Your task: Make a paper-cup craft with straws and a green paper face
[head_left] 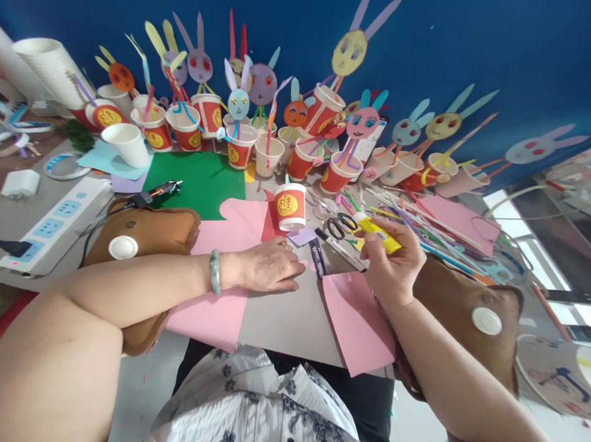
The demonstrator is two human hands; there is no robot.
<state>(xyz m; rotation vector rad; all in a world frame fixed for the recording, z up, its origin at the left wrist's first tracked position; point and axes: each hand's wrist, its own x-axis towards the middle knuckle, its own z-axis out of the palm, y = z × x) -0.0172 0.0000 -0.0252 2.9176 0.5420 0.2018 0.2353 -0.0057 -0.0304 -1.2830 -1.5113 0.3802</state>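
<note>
My right hand point(395, 261) is closed around a yellow tube point(384, 235), which looks like glue, above the right side of the table. My left hand point(273, 266) lies on the table with its fingers loosely stretched to the right, holding nothing that I can see. Tiny pink paper pieces point(308, 265) lie by its fingertips. Just beyond them are small purple-handled snips point(317, 258), a white marker point(340, 248) and black-handled scissors point(342, 226). A red and white paper cup point(290, 208) stands upright behind my left hand. Pink paper point(356, 324) lies below my right hand.
Several paper cups with paper rabbit heads point(238, 104) line the blue partition point(283, 21). Pipe cleaners point(431, 233) pile up at right. Brown padded pouches point(146, 233) lie under both forearms. At left are a power strip point(58, 222), green paper point(197, 180) and stacked cups point(56, 72).
</note>
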